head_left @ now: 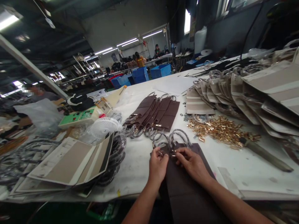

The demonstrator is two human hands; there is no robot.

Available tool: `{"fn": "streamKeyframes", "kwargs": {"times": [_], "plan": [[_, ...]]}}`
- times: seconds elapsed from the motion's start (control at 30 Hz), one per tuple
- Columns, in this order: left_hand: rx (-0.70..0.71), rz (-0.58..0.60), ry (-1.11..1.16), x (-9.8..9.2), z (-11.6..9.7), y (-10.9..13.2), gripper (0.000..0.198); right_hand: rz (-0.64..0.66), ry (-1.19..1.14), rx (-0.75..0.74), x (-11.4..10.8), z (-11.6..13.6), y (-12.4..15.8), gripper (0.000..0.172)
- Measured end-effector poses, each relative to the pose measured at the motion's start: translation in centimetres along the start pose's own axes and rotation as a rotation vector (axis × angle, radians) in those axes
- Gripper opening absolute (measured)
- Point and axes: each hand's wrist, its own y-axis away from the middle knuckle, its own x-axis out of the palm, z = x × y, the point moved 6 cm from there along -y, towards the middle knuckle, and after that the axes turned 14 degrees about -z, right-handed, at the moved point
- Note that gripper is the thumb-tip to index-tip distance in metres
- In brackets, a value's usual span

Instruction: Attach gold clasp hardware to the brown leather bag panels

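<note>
A dark brown bag panel (pixel 187 189) hangs over the table's front edge, with plastic-wrapped loop handles (pixel 179 137) at its top. My left hand (pixel 158 163) is closed at the panel's top edge by the left handle; its fingertips seem to pinch the handle's end or a fitting there. My right hand (pixel 190 161) pinches a small gold metal clasp piece (pixel 173 153) against the panel beside it. Just beyond lie several more brown panels (pixel 149 112) with handles and gold fittings.
A heap of gold metal pieces (pixel 219 129) lies on the right, next to a dark-handled tool (pixel 268 155). Beige panels are stacked at the right (pixel 275 84) and left (pixel 63 158). A white fan (pixel 105 127) and a green-topped box (pixel 80 116) stand left. Other people work far back.
</note>
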Motion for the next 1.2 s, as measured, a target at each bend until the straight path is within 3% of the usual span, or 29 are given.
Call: {"fn": "streamKeyframes", "kwargs": {"times": [0.1, 0.2, 0.47, 0.8, 1.07, 1.2], "plan": [[-0.321, 0.046, 0.145, -0.6, 1.3, 0.7, 0.05, -0.003, 0.107, -0.159, 0.0, 0.9, 0.2, 0.026], [-0.424, 0.138, 0.194, -0.7, 1.3, 1.3, 0.035, 0.025, 0.173, -0.21, 0.3, 1.1, 0.4, 0.023], [-0.334, 0.094, 0.265, -0.8, 1.8, 2.3, 0.017, 0.02, 0.28, -0.174, 0.8, 0.8, 1.2, 0.021], [-0.201, -0.009, 0.182, -1.4, 3.3, 2.4, 0.022, -0.06, 0.377, 0.008, 1.8, 0.7, 2.2, 0.028], [-0.157, -0.057, 0.159, -2.1, 2.0, 2.5, 0.018, -0.073, 0.37, -0.005, 2.9, 1.3, 2.7, 0.026], [-0.144, -0.054, 0.175, -1.9, 2.0, 2.8, 0.018, -0.105, 0.35, 0.085, 3.0, 1.6, 2.7, 0.027]]}}
